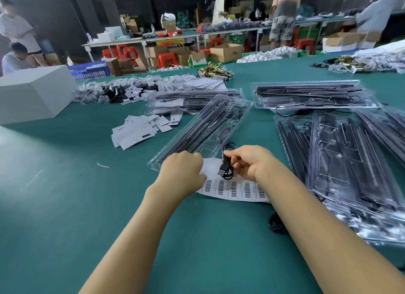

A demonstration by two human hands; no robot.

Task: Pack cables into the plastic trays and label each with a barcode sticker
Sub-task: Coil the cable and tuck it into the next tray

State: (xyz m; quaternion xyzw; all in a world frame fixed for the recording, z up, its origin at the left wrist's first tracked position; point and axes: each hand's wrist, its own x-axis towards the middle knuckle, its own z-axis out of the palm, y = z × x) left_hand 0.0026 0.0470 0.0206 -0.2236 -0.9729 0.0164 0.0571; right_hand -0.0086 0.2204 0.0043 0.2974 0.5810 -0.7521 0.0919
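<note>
1. A white box (32, 92) sits at the far left of the green table (65, 195), with loose paper cards (140, 131) nearer the middle
2. The left hand (182, 171) rests knuckles-up on the sticker sheet (232, 188); its fingertips seem to pinch the sheet's edge, though they are hidden
3. A clear plastic tray (203, 129) lies diagonally just beyond, holding dark strips
4. The right hand (252, 162) pinches a coiled black cable (226, 164) above the sheet, its USB plug hanging down
5. More trays (350, 158) are heaped at right
</note>
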